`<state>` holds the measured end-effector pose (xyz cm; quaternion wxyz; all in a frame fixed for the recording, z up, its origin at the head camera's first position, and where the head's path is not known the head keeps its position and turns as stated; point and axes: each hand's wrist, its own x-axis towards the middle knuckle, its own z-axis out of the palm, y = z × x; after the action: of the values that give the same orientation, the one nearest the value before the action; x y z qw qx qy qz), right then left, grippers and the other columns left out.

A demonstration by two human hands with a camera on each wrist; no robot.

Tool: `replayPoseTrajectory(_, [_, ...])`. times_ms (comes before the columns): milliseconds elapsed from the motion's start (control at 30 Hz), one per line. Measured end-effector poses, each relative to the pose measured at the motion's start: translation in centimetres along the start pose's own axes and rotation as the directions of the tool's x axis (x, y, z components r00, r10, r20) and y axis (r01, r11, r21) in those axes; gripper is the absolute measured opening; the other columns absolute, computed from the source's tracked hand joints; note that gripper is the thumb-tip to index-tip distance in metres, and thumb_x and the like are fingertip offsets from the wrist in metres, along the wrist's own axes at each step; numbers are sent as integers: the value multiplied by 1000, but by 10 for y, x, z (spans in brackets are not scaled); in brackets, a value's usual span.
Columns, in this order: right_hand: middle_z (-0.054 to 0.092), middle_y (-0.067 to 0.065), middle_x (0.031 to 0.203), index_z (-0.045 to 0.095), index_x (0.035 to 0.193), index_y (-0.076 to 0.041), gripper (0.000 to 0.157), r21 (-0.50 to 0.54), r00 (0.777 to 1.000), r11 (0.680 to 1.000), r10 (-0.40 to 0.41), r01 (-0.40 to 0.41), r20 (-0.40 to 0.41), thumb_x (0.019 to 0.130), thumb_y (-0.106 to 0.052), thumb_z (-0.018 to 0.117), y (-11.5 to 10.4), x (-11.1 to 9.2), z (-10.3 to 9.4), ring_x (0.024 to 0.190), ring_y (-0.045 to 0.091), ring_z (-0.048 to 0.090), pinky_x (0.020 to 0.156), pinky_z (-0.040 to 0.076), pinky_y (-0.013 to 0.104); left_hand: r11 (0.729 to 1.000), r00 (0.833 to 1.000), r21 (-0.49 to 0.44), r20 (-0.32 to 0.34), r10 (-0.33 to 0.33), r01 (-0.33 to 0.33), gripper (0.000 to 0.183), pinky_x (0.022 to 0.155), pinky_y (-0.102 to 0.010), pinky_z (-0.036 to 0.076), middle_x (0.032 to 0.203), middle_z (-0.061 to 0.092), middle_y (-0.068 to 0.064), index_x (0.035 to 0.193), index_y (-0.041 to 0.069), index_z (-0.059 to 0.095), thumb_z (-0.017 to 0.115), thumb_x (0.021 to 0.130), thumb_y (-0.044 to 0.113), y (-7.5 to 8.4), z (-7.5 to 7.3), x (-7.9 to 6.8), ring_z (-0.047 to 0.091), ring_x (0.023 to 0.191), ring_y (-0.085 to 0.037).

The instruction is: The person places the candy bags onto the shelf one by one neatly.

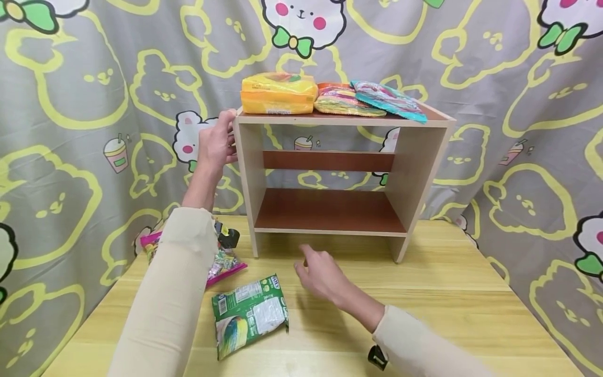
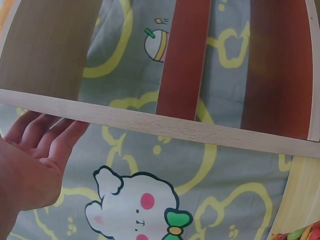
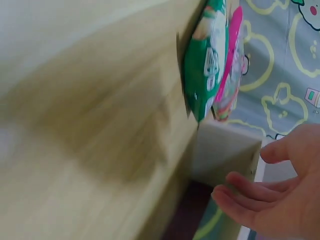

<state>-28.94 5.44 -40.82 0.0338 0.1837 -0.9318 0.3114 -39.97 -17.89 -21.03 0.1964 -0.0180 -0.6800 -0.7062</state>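
A small wooden shelf [image 1: 330, 209] with brown boards and pale edges stands on the table. My left hand [image 1: 218, 139] is at its upper left corner, fingers against the outside of the side panel [image 2: 135, 119]; in the left wrist view the fingertips partly disappear behind the panel's edge. In front of the shelf's lower opening, my right hand [image 1: 322, 275] hovers over the table, holding nothing. The right wrist view shows its fingers [image 3: 250, 212] loosely bent and apart. Left of it lies a green snack bag [image 1: 252, 314].
On the shelf top sit a yellow package [image 1: 279, 94], a colourful bag [image 1: 346, 100] and a teal bag [image 1: 391, 99]. A pink-edged bag of wrapped sweets [image 1: 223, 267] lies by the shelf's left foot, partly behind my left arm. A patterned curtain [image 1: 494, 104] hangs behind.
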Motion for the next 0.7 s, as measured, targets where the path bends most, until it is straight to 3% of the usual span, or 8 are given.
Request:
replayPoseTrajectory(267, [71, 19, 112, 39, 150, 3, 67, 70, 987, 991, 106, -115, 119, 102, -40, 56, -8, -4, 27, 105, 30, 69, 100, 52, 50, 1000, 1000, 17, 5, 2, -2, 58, 48, -25, 38, 60, 38, -1, 65, 14, 45, 62, 86, 65, -2, 0, 0, 38, 51, -17])
replayPoseTrajectory(467, [70, 22, 96, 41, 145, 10, 78, 85, 970, 981, 156, -174, 185, 97, -48, 63, -8, -8, 39, 84, 33, 69, 83, 58, 48, 1000, 1000, 20, 8, 10, -10, 59, 49, -24, 39, 60, 39, -1, 66, 12, 46, 62, 86, 66, -1, 1, -1, 39, 51, -17])
replayPoseTrajectory(567, [67, 30, 115, 42, 145, 12, 87, 45, 962, 982, 172, -185, 212, 93, -56, 64, -10, -8, 44, 103, 40, 68, 93, 55, 50, 1000, 1000, 10, 10, 7, -7, 59, 49, -24, 38, 60, 39, -1, 67, 12, 46, 62, 86, 65, -1, 1, -1, 39, 51, -17])
replayPoseTrajectory(633, [60, 31, 132, 44, 144, 11, 92, 6, 957, 983, 178, -184, 229, 91, -61, 65, -14, -8, 46, 122, 43, 61, 103, 50, 52, 1000, 1000, 3, 10, 2, -2, 59, 49, -24, 38, 60, 39, -2, 67, 12, 46, 63, 86, 65, 0, 1, -1, 39, 51, -17])
replayPoseTrajectory(700, [56, 30, 138, 46, 143, 11, 94, -25, 951, 984, 178, -178, 251, 89, -64, 65, -17, -7, 49, 131, 43, 54, 108, 46, 52, 1000, 1000, 2, 11, -4, 4, 59, 49, -25, 37, 61, 39, -2, 67, 12, 46, 63, 86, 65, 0, 0, -1, 39, 52, -18])
